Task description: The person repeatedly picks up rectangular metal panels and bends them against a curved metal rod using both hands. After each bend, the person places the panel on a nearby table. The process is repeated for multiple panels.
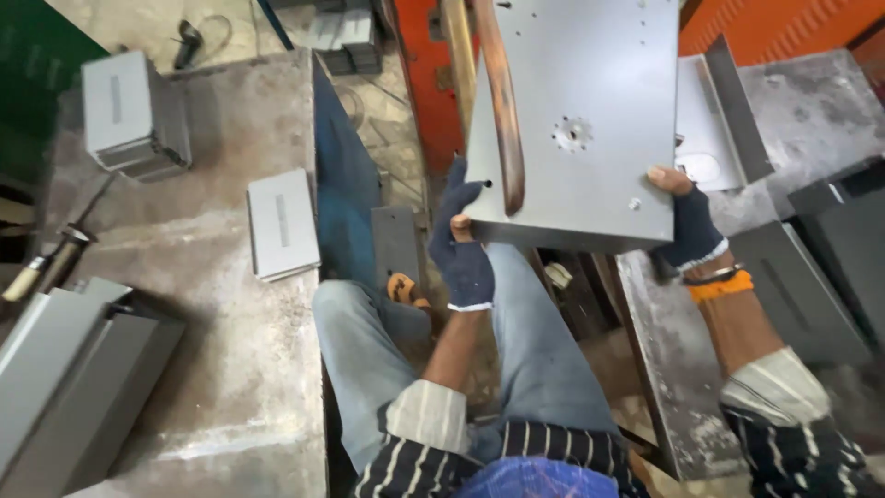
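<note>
A large grey sheet-metal panel (590,120), drilled with small holes and a round cut-out, is held tilted above the person's lap between two workbenches, with a copper-coloured curved bar (502,101) lying across its face. The left hand (461,249), in a dark blue glove, grips its lower left corner, and the gloved right hand (687,226) clamps its lower right corner. Smaller grey metal boxes (281,221) lie on the left bench (230,369).
</note>
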